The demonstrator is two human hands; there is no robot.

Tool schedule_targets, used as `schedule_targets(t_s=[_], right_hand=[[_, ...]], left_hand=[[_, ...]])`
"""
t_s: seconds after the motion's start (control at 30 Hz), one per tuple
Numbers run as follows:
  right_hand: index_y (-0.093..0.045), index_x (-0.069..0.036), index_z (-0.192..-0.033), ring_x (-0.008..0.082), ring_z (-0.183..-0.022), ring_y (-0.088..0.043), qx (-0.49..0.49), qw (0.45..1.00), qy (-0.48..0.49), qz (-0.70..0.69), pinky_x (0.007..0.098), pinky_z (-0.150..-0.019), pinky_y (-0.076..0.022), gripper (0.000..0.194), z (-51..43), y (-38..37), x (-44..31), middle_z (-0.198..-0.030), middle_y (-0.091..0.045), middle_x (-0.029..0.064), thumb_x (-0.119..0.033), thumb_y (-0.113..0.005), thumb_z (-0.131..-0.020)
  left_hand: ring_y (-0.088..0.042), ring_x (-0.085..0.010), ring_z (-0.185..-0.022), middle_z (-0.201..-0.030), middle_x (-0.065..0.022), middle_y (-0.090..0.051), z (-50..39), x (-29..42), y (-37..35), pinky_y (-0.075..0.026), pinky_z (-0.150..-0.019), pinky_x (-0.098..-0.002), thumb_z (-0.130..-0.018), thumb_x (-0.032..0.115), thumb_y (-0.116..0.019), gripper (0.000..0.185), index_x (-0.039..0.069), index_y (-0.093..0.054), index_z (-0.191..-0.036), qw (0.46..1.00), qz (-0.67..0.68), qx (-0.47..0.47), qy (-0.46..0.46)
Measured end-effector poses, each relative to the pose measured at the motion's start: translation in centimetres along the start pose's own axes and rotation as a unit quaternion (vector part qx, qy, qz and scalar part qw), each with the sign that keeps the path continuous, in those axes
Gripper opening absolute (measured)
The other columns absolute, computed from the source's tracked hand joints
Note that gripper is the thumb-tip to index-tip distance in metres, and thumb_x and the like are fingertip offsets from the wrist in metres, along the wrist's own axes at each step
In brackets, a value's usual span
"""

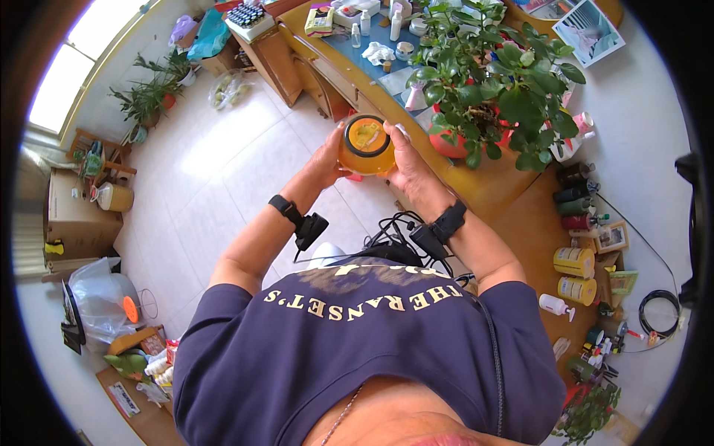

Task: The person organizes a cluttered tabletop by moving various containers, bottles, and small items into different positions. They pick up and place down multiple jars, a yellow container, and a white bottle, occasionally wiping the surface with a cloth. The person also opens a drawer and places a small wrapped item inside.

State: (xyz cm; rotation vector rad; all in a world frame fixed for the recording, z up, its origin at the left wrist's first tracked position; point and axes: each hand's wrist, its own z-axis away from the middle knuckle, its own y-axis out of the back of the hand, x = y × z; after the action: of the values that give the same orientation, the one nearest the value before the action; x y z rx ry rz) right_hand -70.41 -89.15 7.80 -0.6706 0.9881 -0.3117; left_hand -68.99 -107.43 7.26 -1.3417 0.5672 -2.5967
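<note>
A round orange-yellow jar (pixel 365 163) with a black-rimmed lid is held up in front of me, over the floor beside the desk. My left hand (pixel 329 156) grips its left side, fingers curled around and partly hidden behind it. On the opposite side, my right hand (pixel 406 156) holds the jar with the thumb up by the lid. Something white, perhaps a tissue or cloth, shows near the right hand's fingers. Both wrists wear black straps with small black devices.
To the right of the jar, a leafy plant (pixel 496 95) in a red pot stands on the wooden desk (pixel 479 184). Bottles and small jars crowd the desk's back. Black cables (pixel 396 228) hang near my waist. A plastic bag (pixel 227 89) lies on the tiled floor (pixel 206 161).
</note>
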Motion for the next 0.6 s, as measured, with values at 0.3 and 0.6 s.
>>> schedule_targets(t_s=[0.3, 0.6], right_hand=[[-0.046, -0.012, -0.126, 0.0246, -0.11, -0.057, 0.157, 0.984, 0.067, -0.052, 0.0524, -0.084, -0.0497, 0.056, -8.0, -1.0, -2.3, -0.121, -0.056, 0.0083, -0.044, -0.067, -0.085], [-0.054, -0.018, -0.125, 0.0231, -0.112, -0.058, 0.244, 0.958, 0.12, -0.094, 0.047, -0.085, -0.0479, 0.047, -15.1, -1.2, -5.7, -0.123, -0.059, 0.0042, -0.047, -0.06, -0.087]], left_hand=[[-0.059, -0.0192, -0.114, -0.122, -0.0018, -0.062, -11.1, 7.4, 2.0, -0.051, -0.085, -0.0433, -0.097, 0.056, -0.037, 0.053, 0.019, -0.049, -0.132, 0.994, -0.028, -0.098, 0.038], [-0.057, -0.0219, -0.12, -0.128, -0.0053, -0.061, -22.1, 13.3, 1.6, -0.049, -0.097, -0.0447, -0.101, 0.047, -0.033, 0.05, 0.016, -0.05, -0.135, 0.971, -0.08, -0.204, 0.097]])
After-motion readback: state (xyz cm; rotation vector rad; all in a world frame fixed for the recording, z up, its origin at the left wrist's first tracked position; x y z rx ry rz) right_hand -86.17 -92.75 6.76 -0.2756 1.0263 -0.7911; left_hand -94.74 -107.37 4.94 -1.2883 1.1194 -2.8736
